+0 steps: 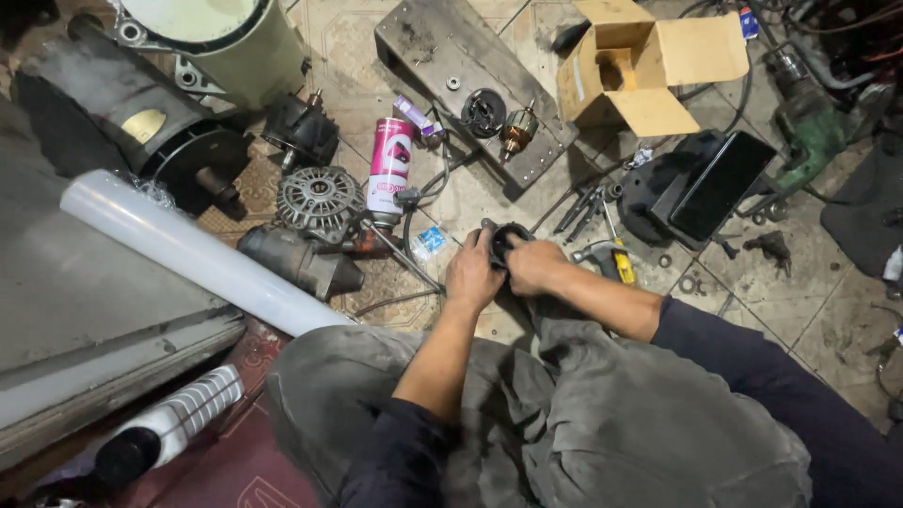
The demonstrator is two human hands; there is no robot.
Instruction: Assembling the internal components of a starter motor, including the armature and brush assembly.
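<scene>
Gripping both hands, left hand (pixel 473 275) and right hand (pixel 532 265), around dark round part (pixel 506 235).

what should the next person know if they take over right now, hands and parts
Left hand: grip closed on the dark round housing, on its left side.
Right hand: grip on the same housing, right side, held just above the floor.
Nearby: hammer to the right, pink spray can and alternator to the left, armature on the metal plate.
Done or left: cannot tell.

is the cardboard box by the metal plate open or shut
Open. The cardboard box has its flaps spread outward, and you can see into it. It lies beside the metal plate on the floor.
</scene>
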